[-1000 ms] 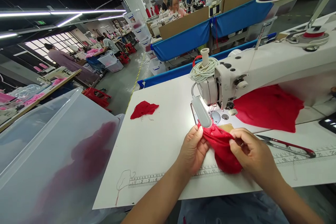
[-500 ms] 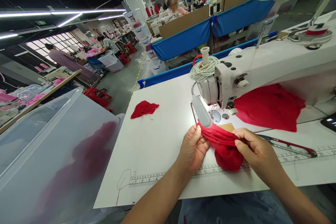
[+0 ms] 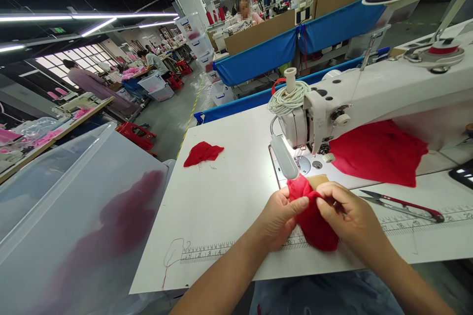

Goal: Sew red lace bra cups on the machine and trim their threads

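My left hand (image 3: 278, 216) and my right hand (image 3: 345, 214) both pinch a small red fabric piece (image 3: 314, 221) just above the white table (image 3: 221, 202), in front of the sewing machine (image 3: 369, 103). The fingertips of the two hands meet at the top edge of the cloth, which hangs bunched below them over the printed ruler (image 3: 221, 251). The machine's presser foot area and lamp (image 3: 284, 157) lie just beyond my hands.
A larger red fabric (image 3: 377, 152) lies under the machine arm at right. Thread snips (image 3: 402, 204) rest to the right of my hands. A small red scrap (image 3: 202, 152) sits at mid-left. A translucent plastic bin (image 3: 81, 216) holding red fabric stands at left. Other people work at distant tables.
My hands have drawn together, gathering the red piece's top edge between the fingertips; the cloth has moved slightly back from the lamp toward me.
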Action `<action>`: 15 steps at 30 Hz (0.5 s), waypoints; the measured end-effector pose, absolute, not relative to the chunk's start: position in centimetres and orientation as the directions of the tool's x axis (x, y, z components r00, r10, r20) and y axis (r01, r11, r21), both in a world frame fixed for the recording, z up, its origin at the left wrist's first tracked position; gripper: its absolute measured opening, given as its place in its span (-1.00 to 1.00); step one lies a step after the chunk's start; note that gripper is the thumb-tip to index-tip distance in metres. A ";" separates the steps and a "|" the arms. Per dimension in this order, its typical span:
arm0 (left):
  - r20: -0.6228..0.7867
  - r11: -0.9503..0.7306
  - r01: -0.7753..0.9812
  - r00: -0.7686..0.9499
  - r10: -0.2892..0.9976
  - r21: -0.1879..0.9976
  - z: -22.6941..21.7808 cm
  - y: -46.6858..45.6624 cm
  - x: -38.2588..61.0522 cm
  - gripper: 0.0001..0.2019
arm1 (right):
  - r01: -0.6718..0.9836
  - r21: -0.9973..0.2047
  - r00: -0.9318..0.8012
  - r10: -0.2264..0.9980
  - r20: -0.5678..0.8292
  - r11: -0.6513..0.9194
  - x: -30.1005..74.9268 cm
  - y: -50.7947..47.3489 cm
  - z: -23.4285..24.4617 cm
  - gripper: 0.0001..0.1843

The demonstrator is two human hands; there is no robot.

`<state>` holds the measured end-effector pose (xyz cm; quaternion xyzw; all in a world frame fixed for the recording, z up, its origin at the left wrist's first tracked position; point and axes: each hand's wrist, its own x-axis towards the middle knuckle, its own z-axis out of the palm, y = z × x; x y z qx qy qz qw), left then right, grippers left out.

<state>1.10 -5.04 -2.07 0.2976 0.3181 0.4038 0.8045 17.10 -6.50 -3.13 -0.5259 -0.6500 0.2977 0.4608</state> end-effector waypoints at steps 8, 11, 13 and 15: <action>-0.259 0.412 -0.619 0.325 0.909 0.669 -2.0 -4.8 1.0 -0.69 | 0.612 -0.698 -0.105 0.913 0.394 0.372 16.3 -6.3 -3.5 -0.81; -0.274 0.354 -0.698 0.230 0.934 0.622 -2.3 -4.4 1.0 -0.77 | 0.688 -0.580 -0.206 0.884 0.419 0.435 16.4 -6.7 -4.2 -0.80; -0.332 0.353 -0.725 0.181 0.926 0.591 -2.5 -4.2 1.0 -0.83 | 0.687 -0.512 -0.290 0.840 0.458 0.516 16.3 -7.1 -4.4 -0.75; -0.399 0.390 -0.726 0.173 0.901 0.567 -2.5 -4.1 1.0 -0.83 | 0.677 -0.466 -0.335 0.802 0.494 0.570 16.1 -7.4 -4.5 -0.69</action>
